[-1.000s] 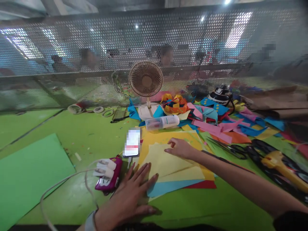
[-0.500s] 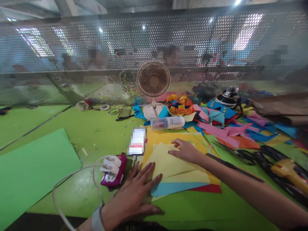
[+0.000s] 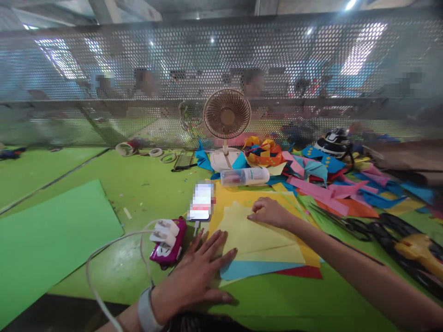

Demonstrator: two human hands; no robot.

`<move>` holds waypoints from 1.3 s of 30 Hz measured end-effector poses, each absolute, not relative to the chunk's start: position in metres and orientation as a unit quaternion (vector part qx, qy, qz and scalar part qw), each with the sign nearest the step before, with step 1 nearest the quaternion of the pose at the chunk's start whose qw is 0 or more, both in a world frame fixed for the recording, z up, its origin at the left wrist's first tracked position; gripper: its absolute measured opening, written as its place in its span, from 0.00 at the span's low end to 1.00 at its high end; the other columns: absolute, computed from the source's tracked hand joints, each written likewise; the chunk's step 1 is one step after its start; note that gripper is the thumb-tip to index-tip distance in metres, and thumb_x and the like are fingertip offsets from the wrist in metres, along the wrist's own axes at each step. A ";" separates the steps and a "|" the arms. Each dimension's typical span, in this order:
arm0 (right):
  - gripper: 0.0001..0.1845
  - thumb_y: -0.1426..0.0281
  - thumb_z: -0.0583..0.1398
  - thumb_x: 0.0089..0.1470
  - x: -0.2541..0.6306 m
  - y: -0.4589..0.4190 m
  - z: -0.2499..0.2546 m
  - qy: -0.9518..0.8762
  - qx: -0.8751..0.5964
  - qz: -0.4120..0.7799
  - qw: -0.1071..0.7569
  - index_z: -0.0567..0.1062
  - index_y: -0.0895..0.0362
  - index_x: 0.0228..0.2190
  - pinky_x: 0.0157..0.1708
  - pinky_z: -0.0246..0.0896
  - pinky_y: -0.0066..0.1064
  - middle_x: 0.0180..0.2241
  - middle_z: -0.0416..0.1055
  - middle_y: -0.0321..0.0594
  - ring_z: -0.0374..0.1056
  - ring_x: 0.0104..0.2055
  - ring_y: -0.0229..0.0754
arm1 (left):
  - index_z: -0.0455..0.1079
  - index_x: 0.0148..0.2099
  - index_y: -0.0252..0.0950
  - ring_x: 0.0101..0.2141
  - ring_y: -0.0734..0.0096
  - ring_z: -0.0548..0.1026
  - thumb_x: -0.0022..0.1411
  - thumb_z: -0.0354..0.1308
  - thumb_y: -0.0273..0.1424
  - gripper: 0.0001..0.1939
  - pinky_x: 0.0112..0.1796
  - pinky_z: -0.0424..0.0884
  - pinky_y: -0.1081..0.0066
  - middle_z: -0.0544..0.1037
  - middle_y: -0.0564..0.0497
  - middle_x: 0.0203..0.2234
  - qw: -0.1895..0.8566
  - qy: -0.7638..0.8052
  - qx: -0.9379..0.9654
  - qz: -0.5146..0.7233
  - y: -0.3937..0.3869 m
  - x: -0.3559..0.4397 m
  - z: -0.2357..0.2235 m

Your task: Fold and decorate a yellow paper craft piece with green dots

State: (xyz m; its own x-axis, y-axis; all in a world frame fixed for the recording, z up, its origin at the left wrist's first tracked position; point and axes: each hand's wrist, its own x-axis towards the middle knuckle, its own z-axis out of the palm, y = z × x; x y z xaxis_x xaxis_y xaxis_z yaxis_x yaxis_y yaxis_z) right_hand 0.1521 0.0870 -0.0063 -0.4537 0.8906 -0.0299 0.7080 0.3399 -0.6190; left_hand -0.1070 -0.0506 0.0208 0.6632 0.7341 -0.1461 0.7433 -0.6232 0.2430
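Reaching in from the right over the pale yellow paper (image 3: 242, 235), seemingly longest left to right, with the right hand (image 3: 272, 213) curled narrow, its grip impossible to tell. Spreading the left hand (image 3: 195, 276) wide at the near left corner, with green table (image 3: 277, 299) nearest the body, phone (image 3: 204, 200) left, bottle (image 3: 246, 176) beyond.
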 end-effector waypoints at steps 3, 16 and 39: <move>0.13 0.60 0.60 0.47 0.154 0.084 -0.008 -0.802 -0.471 0.325 0.170 0.72 0.57 0.23 0.25 0.53 0.27 0.22 0.69 0.34 0.64 0.26 0.37 | 0.43 0.66 0.51 0.63 0.47 0.44 0.55 0.44 0.60 0.41 0.57 0.41 0.43 0.42 0.46 0.65 0.148 0.412 0.899 -0.012 -0.051 -0.109 0.020; 0.21 0.50 0.58 0.48 0.200 0.071 0.009 -0.680 -0.504 0.421 0.326 0.67 0.57 0.26 0.20 0.54 0.26 0.21 0.66 0.33 0.61 0.21 0.35 | 0.50 0.64 0.40 0.58 0.52 0.59 0.60 0.53 0.48 0.35 0.55 0.58 0.51 0.60 0.41 0.60 0.120 0.498 0.840 0.176 -0.043 -0.106 0.016; 0.13 0.73 0.53 0.59 0.231 0.037 -0.018 -0.908 -0.276 0.191 0.250 0.75 0.51 0.40 0.52 0.60 0.43 0.45 0.74 0.43 0.68 0.49 0.43 | 0.67 0.51 0.35 0.47 0.61 0.71 0.65 0.45 0.22 0.16 0.46 0.68 0.59 0.75 0.42 0.46 -0.007 0.260 0.963 0.075 0.016 -0.070 0.008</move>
State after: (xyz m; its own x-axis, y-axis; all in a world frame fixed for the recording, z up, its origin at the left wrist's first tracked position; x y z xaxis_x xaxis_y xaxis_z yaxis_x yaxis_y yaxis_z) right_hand 0.2311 0.0365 -0.0181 -0.7230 0.5964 0.3487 0.4054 0.7750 -0.4848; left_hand -0.0699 0.0160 0.0084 0.8540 0.4989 0.1474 0.5010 -0.8651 0.0253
